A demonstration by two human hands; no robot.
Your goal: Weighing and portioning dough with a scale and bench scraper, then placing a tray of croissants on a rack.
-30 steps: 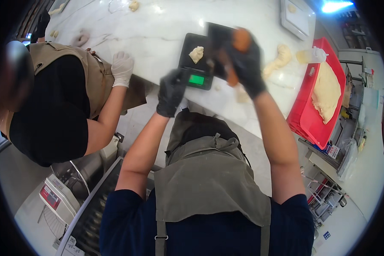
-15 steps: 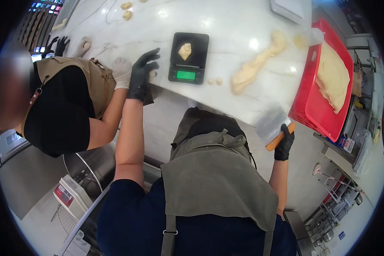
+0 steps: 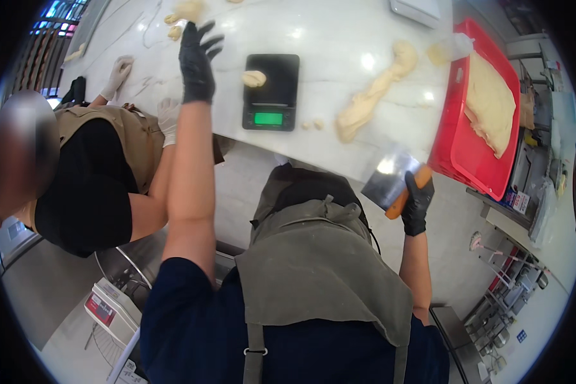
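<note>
My left hand (image 3: 198, 67), in a black glove, reaches over the table with its fingers spread and nothing visible in it. Just beyond the fingertips is a motion-blurred dough piece (image 3: 189, 9), close to small dough lumps (image 3: 173, 32). To the right sits a black scale (image 3: 270, 96) with a lit green display. A dough piece (image 3: 254, 79) is at the left edge of its plate; whether it rests there I cannot tell. My right hand (image 3: 418, 203), also black-gloved, grips the wooden handle of a bench scraper (image 3: 387, 182) off the table's front edge.
A long dough strip (image 3: 371, 99) and two tiny dough bits (image 3: 312, 125) lie on the marble table (image 3: 329, 48). At right stands a red tub (image 3: 448, 128) with a large dough slab (image 3: 491, 105). A co-worker (image 3: 102, 166) in white gloves stands close on my left.
My left hand has moved away from me to the far left. A blurred dough piece appears beyond it. The dough at the scale looks different and lies further left. The scraper has tilted.
</note>
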